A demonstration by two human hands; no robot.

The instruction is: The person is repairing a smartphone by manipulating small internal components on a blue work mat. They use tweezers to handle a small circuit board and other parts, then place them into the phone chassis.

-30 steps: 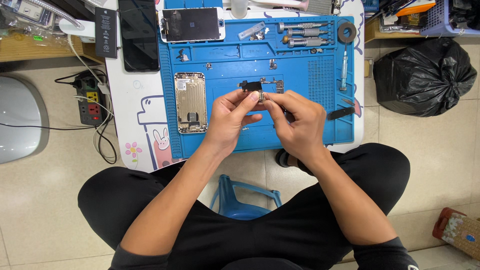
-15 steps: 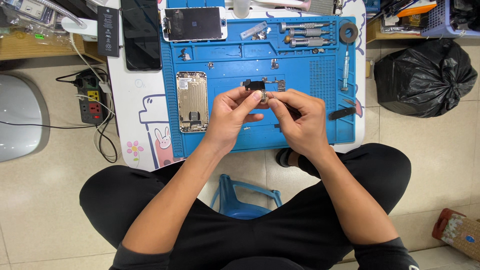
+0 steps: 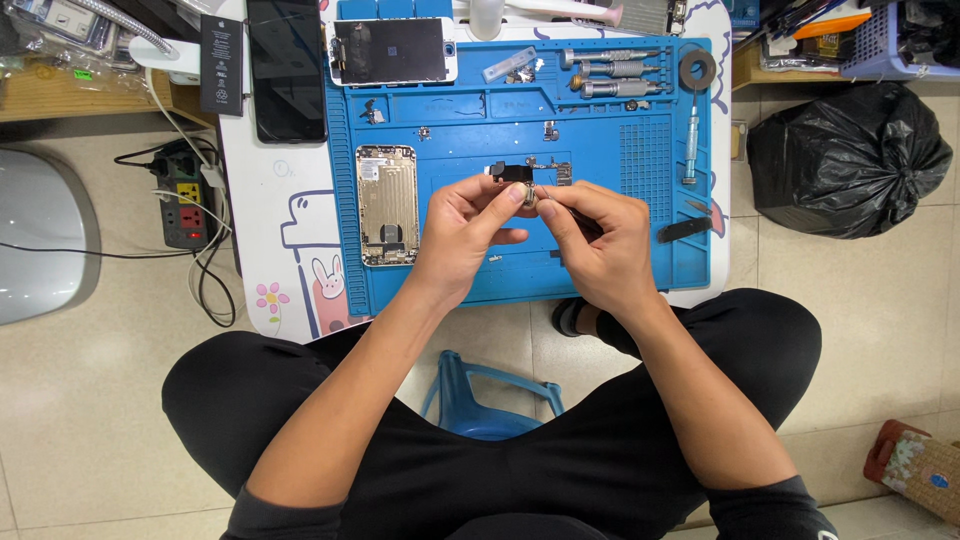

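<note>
– What has changed over the last second?

– Very little. Both hands have stayed raised over the middle of the blue repair mat (image 3: pixel 600 270), fingertips meeting. The left hand (image 3: pixel 470 225) pinches a small metallic part (image 3: pixel 530 197) between thumb and forefinger; the right hand (image 3: pixel 600 240) has kept close against it, its thumb and forefinger closed on what looks like a thin dark tool, though the view is too small to be sure.

– So the part has not been set down?

– No, it is held just above the mat, right in front of the small black component (image 3: pixel 515 172) lying there. The hands shifted only slightly, so I judge the fine work on the part is going on, not finished.

– And the rest?

– Unmoved. The gold phone housing (image 3: pixel 387 205) lies open on the mat to the left of the hands, the detached screen (image 3: pixel 392 50) at the top edge, screwdrivers (image 3: pixel 610 72) in the upper right tray, a dark phone (image 3: pixel 285 70) on the white worktop (image 3: pixel 265 200)
</note>
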